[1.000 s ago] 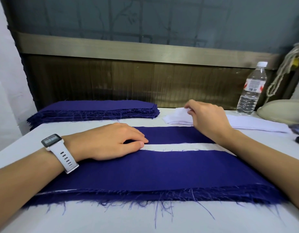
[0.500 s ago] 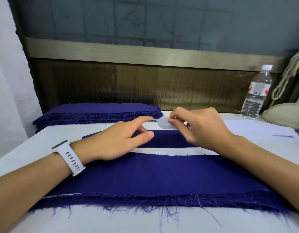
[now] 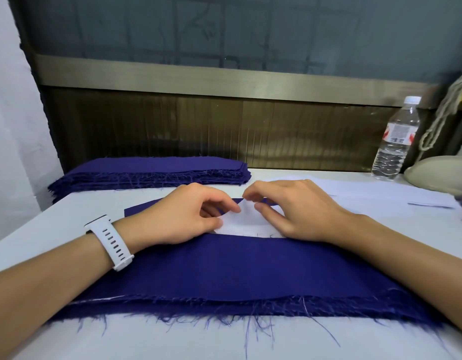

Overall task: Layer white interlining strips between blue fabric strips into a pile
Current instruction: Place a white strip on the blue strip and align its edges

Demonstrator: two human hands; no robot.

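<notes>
A layered pile of blue fabric strips [image 3: 224, 271] with frayed edges lies in front of me on the white table. Over its far part sits a white interlining strip [image 3: 246, 220], held between both hands. My left hand [image 3: 183, 216], with a white watch on the wrist, pinches the strip's left part between thumb and forefinger. My right hand [image 3: 295, 211] pinches its upper edge with curled fingers. A second stack of blue strips [image 3: 152, 172] lies at the back left. More white interlining strips [image 3: 367, 193] lie spread at the back right.
A clear water bottle [image 3: 396, 141] stands at the back right beside a beige rounded object [image 3: 440, 175] and a hanging cord. A brown wall panel runs behind the table [image 3: 68, 211]. A white curtain hangs at the left.
My right hand brought a white strip from the back-right pile over the blue pile. My left hand lifted off the fabric and took hold of the strip's left part.
</notes>
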